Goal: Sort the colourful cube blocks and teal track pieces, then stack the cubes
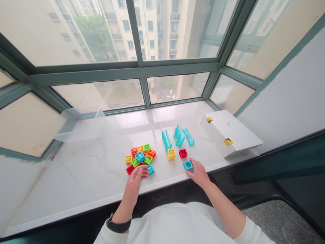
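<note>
A pile of hollow square toy blocks in red, yellow, green, orange and blue lies on the white ledge. My left hand (138, 174) is at the near edge of this pile, fingers loosely stretched, partly hiding a red block (130, 169). Its fingertips are beside a blue block (150, 169); whether they touch it I cannot tell. To the right, my right hand (198, 173) grips another blue block (188, 165) between thumb and fingers. Just behind that one sits a red block (183, 153), with a yellow block (171, 154) to its left.
Several clear turquoise track pieces, among them a straight one (167, 140) and a curved one (179, 136), lie behind the separate blocks. A translucent plastic bin (81, 130) stands at the left. A white box (231, 130) with yellow-and-black tabs stands at the right. Windows enclose the ledge (83, 176).
</note>
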Tool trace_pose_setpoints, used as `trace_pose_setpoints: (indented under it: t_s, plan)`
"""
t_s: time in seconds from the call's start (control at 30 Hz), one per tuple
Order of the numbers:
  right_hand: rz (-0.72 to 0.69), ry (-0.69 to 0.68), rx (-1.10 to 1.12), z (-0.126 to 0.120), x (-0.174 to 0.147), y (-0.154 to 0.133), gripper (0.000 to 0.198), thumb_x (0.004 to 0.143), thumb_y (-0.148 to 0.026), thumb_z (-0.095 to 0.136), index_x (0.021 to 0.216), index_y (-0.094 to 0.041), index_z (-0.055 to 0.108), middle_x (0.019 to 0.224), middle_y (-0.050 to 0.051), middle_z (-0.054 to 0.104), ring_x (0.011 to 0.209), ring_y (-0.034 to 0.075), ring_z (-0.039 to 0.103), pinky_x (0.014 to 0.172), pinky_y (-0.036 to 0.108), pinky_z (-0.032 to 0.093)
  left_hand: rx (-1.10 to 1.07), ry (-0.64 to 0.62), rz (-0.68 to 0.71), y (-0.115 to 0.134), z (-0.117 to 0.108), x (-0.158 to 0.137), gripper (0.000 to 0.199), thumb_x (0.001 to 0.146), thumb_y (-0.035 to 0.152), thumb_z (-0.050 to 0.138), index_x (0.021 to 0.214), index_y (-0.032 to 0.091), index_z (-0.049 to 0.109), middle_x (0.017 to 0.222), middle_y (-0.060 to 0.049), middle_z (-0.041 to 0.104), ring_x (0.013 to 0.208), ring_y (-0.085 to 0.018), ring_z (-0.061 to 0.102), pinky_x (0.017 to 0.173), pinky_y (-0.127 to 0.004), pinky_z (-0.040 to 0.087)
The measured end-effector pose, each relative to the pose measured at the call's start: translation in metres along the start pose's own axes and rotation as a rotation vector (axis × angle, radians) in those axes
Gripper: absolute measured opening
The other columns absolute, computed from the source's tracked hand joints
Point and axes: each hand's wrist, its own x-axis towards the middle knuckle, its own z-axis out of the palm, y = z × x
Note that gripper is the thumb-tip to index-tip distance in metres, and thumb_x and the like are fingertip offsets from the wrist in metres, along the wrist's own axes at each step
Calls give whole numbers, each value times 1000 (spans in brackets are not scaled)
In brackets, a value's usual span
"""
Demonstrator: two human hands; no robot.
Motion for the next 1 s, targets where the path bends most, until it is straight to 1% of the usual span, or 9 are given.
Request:
trace_pose_setpoints:
  t_s: [0.17, 0.33, 0.47, 0.57, 0.67, 0.77, 0.83, 0.9, 1.0]
  plan:
    - [-2, -2, -16, 1, 1, 2, 66, 87, -34, 66, 150, -21, 49, 135, 15, 66, 125, 34, 61, 107, 49, 49, -33, 32, 4, 0, -3, 0, 52, 84, 66, 71, 105, 18, 76, 96, -9, 78, 85, -23, 73, 77, -34, 60]
    - [-15, -9, -17, 3, 1, 3, 68, 87, -34, 65, 151, -19, 47, 139, 16, 64, 128, 34, 59, 110, 50, 48, -41, 42, 5, -4, -12, 4, 56, 82, 69, 71, 105, 18, 75, 97, -10, 78, 86, -24, 72, 77, -34, 60]
    - [-46, -3, 5, 0, -2, 4, 74, 86, -36, 67, 154, -20, 43, 144, 15, 60, 133, 33, 57, 113, 51, 47, -50, 115, 33, -4, -21, 8, 52, 84, 66, 71, 106, 19, 71, 95, -8, 76, 83, -22, 71, 74, -34, 59]
    - [-82, 46, 38, -10, -3, 3, 72, 90, -40, 65, 155, -22, 41, 145, 15, 58, 133, 33, 56, 114, 52, 47, -32, 191, 77, -2, -29, 11, 46, 86, 60, 70, 109, 20, 68, 92, -5, 74, 81, -20, 70, 74, -33, 58]
    - [-134, 171, 44, -25, -1, -3, 62, 94, -43, 62, 151, -23, 45, 141, 15, 60, 131, 35, 56, 112, 57, 47, 15, 258, 135, -3, -37, 16, 39, 89, 52, 69, 112, 21, 67, 93, -5, 74, 86, -20, 70, 81, -34, 57]
    - [-218, 322, 75, -42, 2, -17, 52, 97, -40, 61, 144, -22, 52, 135, 15, 62, 127, 35, 57, 110, 59, 48, 64, 336, 163, -6, -47, 21, 36, 89, 46, 68, 115, 21, 65, 96, -5, 74, 96, -23, 71, 90, -38, 56]
    - [-251, 382, 123, -51, 4, -33, 45, 97, -37, 59, 139, -22, 57, 131, 16, 64, 126, 35, 58, 110, 59, 48, 114, 373, 162, -9, -54, 24, 37, 87, 45, 68, 116, 22, 64, 100, -6, 74, 102, -25, 71, 93, -40, 56]
    - [-246, 365, 171, -55, 6, -53, 39, 97, -33, 57, 135, -23, 62, 131, 16, 64, 127, 36, 58, 111, 60, 47, 253, 370, 163, -12, -62, 26, 39, 85, 46, 70, 115, 22, 66, 105, -7, 73, 103, -26, 70, 92, -41, 56]
    - [-271, 256, 243, -50, 10, -88, 36, 96, -30, 55, 128, -24, 68, 130, 16, 65, 129, 36, 58, 114, 61, 45, 545, 315, 185, -20, -72, 25, 40, 82, 50, 70, 111, 22, 69, 110, -8, 69, 99, -28, 68, 90, -45, 56]
